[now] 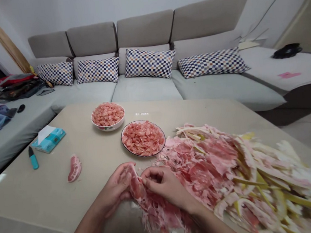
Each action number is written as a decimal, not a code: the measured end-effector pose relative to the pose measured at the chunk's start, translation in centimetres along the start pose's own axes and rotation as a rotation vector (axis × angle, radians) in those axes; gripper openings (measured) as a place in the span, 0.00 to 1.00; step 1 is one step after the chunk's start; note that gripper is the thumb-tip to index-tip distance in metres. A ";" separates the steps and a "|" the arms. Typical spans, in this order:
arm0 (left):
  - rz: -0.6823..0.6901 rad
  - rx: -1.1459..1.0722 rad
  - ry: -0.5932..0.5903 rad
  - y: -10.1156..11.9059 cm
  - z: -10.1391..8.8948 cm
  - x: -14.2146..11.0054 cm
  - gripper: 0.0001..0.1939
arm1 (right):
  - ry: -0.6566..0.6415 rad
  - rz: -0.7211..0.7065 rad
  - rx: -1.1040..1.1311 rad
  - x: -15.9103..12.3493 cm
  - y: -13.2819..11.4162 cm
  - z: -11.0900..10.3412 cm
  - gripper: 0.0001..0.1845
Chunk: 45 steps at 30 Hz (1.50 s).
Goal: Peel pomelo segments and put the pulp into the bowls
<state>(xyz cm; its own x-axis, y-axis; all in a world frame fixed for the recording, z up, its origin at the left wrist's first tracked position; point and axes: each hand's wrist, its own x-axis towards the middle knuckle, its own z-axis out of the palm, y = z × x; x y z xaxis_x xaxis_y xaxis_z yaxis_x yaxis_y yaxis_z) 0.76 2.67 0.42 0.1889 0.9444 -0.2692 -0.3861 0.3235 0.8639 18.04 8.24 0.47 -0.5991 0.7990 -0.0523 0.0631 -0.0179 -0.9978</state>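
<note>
My left hand (123,184) is closed around a pink pomelo segment (136,187), held above the front of the table. Against the segment's right edge, my right hand (159,184) pinches with thumb and fingertips; what lies between them is too small to make out. Below both hands lies a heap of pink membrane scraps (165,213). One whole pomelo segment (74,168) rests on the table to the left. Just beyond my hands, a dark-rimmed plate (123,144) is piled with pink pomelo flesh, and a white bowl (109,127) behind it is heaped with more.
A large pile of membranes and yellow-white pomelo rind (250,173) covers the table's right side. At the left lie a teal-handled knife (33,159) and a tissue pack (50,139). Behind the table (53,201) stands a grey sofa (147,87) with checkered cushions.
</note>
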 end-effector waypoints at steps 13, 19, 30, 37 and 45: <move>0.020 0.164 -0.002 -0.5 -0.2 0.4 0.20 | 0.095 -0.031 -0.123 -0.5 1.4 1.8 0.05; 0.005 0.038 0.017 0.4 -0.3 -0.1 0.11 | 0.139 0.063 0.064 0.2 1.6 1.5 0.04; 0.034 -0.078 0.112 0.7 -0.6 -0.2 0.18 | 0.091 -0.033 -0.103 0.2 0.8 0.5 0.11; 0.015 -0.157 0.129 0.2 0.2 0.0 0.25 | 0.116 -0.147 -0.158 0.2 1.3 0.9 0.08; -0.102 -0.066 0.149 -0.8 0.1 0.3 0.34 | 0.228 -0.077 -0.055 0.3 1.4 1.1 0.12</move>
<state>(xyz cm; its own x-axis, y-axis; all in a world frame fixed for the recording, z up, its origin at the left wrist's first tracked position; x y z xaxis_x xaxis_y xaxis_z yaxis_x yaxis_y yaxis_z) 1.20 2.65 -0.30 0.0962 0.9033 -0.4181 -0.4308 0.4165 0.8006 17.09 7.84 -1.03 -0.4082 0.9120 0.0400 0.0717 0.0758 -0.9945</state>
